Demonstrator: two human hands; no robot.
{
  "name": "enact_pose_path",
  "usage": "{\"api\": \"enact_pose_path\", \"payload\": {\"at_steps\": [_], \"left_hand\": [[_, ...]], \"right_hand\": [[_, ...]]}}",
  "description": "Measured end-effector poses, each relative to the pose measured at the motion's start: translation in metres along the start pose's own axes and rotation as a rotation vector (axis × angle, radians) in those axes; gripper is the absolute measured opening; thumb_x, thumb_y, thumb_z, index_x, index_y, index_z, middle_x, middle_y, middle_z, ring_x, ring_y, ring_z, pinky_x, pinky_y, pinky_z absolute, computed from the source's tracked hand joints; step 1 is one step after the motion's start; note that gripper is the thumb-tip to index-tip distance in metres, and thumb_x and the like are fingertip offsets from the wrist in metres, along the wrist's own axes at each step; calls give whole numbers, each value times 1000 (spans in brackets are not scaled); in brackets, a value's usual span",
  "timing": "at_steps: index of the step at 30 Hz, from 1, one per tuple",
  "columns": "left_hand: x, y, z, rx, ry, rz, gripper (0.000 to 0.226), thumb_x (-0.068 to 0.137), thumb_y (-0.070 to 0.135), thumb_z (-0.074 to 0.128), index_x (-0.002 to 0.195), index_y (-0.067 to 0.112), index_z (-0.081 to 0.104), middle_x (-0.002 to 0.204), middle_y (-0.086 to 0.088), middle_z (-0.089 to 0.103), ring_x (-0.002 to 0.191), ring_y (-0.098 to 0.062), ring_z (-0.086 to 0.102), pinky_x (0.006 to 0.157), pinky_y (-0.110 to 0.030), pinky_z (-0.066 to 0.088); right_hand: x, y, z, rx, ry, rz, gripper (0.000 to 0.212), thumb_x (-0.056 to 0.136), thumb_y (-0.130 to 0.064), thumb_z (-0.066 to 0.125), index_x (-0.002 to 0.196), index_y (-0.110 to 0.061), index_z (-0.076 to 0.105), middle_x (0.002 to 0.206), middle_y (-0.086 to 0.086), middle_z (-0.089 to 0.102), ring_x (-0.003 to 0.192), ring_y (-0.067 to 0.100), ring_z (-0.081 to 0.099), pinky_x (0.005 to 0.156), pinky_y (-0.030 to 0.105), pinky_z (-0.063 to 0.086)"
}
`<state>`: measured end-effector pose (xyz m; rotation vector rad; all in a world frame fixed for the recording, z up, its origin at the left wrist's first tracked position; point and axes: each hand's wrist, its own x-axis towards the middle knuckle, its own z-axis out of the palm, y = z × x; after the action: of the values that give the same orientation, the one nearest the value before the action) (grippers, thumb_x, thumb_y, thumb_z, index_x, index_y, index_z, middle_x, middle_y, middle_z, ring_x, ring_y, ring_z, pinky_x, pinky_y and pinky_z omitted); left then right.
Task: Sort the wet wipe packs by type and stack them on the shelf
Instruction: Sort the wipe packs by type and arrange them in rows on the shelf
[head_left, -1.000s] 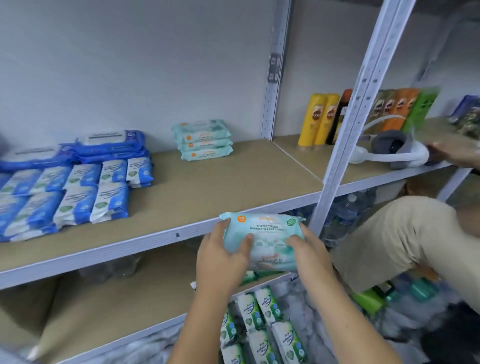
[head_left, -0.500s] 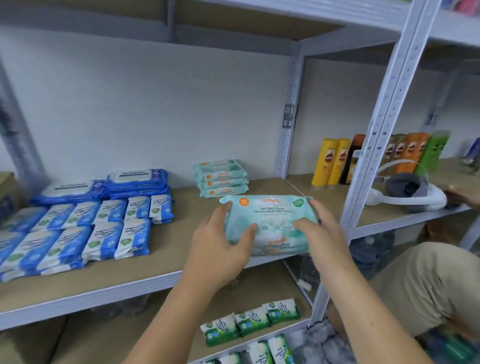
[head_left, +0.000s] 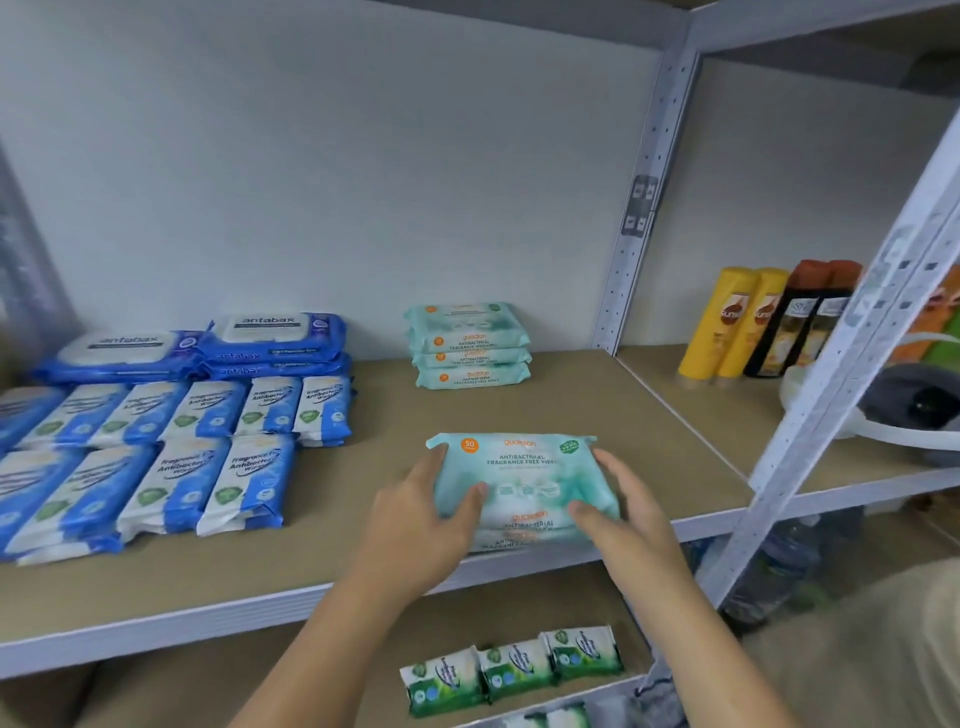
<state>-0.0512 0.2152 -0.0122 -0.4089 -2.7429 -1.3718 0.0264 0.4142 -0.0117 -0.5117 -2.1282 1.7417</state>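
Teal packs (head_left: 524, 488) now over shelf (head_left: 519, 410)

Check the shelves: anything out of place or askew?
Only a white and grey headset, lying beside the shampoo bottles on the right shelf, looks stray among toiletries. The left hand and right hand hold teal wipe packs.

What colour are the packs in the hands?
The packs are mint green with orange marks, seen in the head view.
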Motion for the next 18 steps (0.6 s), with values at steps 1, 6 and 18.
{"api": "enact_pose_path", "payload": {"at_steps": [1,6,18], "left_hand": [[2,-2,1,29,8,2,63,87,62,59,140,30,49,111,1,68,99,-23,66,88,-37,54],[0,-5,-1,280,123,109,65,88,67,53,141,29,49,109,0,61,104,-29,59,87,-37,49],[-9,-12,7,265,21,320,61,82,11,75,135,34,60,144,5,45,125,-24,50,102,-36,46]], "right_hand": [[1,3,2,-24,-3,-14,55,94,-17,68,141,-40,50,128,-22,63,114,0,60,97,31,50],[-2,9,0,-331,135,-133,64,92,-33,70,144,-51,38,129,-26,50,128,14,47,105,48,43],[-18,27,21,-1015,122,-539,70,74,-19,79,138,-36,55,149,-6,47,129,30,44,89,51,44]]}}
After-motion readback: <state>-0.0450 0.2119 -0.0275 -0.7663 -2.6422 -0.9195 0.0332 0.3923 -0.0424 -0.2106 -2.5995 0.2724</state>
